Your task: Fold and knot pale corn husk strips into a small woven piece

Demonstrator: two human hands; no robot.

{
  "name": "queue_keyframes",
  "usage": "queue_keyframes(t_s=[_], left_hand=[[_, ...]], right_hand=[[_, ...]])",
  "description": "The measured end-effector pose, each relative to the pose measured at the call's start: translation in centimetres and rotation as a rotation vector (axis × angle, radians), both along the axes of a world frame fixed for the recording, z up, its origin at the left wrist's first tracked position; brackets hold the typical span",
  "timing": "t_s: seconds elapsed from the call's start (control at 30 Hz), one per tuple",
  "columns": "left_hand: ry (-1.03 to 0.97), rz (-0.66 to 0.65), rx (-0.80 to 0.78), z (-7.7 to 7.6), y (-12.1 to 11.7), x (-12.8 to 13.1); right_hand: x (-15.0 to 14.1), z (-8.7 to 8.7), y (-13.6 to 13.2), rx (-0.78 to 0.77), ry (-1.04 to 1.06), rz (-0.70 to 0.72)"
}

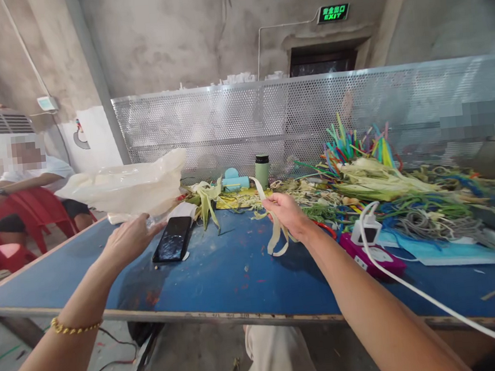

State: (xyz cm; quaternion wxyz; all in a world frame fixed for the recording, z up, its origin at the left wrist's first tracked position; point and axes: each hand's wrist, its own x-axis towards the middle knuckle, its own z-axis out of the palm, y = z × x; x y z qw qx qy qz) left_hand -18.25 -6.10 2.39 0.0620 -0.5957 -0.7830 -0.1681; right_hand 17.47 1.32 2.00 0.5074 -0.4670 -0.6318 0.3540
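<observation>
- Pinch the pale cream, flat ribbon-like strip (275,238) lightly with your right hand (286,210), so it doesn't crease.
- It passes through those closed fingers: one end stands above, loops hang below, over the smooth blue tabletop (234,282).
- Your left hand (127,240) is beside the crumpled, translucent cream plastic sheet (128,187); I cannot tell whether it grips anything.

One head-worn view, facing forward and down across a blue table (230,279)
It looks from above the wearer's lap (278,359) (both forearms (361,291) loom large from the lower edge), has the left hand (126,241) and right hand (287,212) close, around mid-frame, and tilts shallowly enough to reach the perforated screen (224,118) and wall (192,46) beyond.
</observation>
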Motion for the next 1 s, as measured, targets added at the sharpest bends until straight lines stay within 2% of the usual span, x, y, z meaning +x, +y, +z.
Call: queue_keyframes(t_s=[0.13, 0.23, 0.37, 0.5, 0.67, 0.87, 1.0], left_hand=[[0.061, -0.044, -0.139, -1.0, 1.8, 2.6], [0.132, -0.067, -0.115, -2.1, 2.7, 4.3], [0.166, -0.064, -0.133, -3.0, 3.5, 5.0], [0.153, -0.093, -0.151, -2.8, 3.8, 5.0], [0.137, -0.076, -0.182, -2.3, 3.8, 5.3], [0.1, -0.048, -0.165, -2.4, 3.9, 5.4], [0.07, -0.03, -0.113, -2.6, 3.6, 5.4]], right_hand=[[0.2, -0.1, -0.1, 0.018, -0.059, -0.033], [0.2, -0.2, 0.0, 0.027, -0.083, -0.046], [0.2, -0.1, 0.0, 0.013, -0.08, -0.036], [0.2, -0.1, -0.1, 0.017, -0.09, -0.04], [0.2, -1.0, 0.2, -0.075, -0.209, 0.008], [0.0, -2.4, 1.2, -0.049, -0.36, 0.05], [0.3, -2.7, 1.8, -0.019, -0.47, 0.013]])
